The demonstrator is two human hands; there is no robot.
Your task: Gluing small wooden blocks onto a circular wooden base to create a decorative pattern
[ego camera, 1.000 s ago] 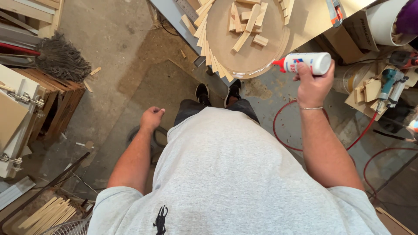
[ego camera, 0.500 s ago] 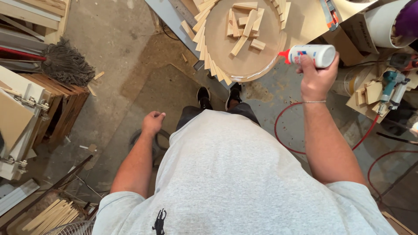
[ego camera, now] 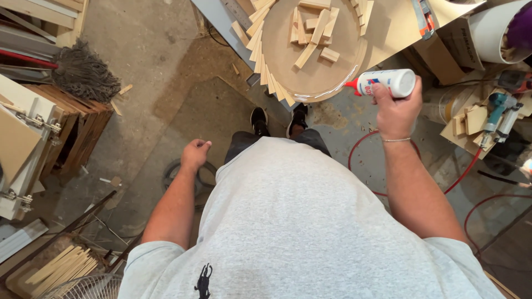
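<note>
Seen from a head camera looking straight down, a person in a grey shirt is standing at a desk (ego camera: 399,33) in a cluttered workshop. The right hand (ego camera: 396,108) is gripping a white glue bottle (ego camera: 388,83) lying sideways, its fingers (ego camera: 382,91) wrapped tightly around the body, its red nozzle pointing left at the near rim of a round wooden disc (ego camera: 310,55). A thin pale bead of glue (ego camera: 335,87) is showing along that rim. Short wooden slats (ego camera: 260,52) are fanning out around the disc's left edge, and loose wooden blocks (ego camera: 313,33) are lying on top of it.

The left hand (ego camera: 195,154) is hanging free at the person's side over the floor, its fingers curled loosely and holding nothing.

To do this well, it seems the nozzle should be staying just above the rim, the squeeze steady so the bead is running even and unbroken, and the bottle following the curve rather than cutting across it. A red hose (ego camera: 366,160) is looping on the floor near the feet.
</note>
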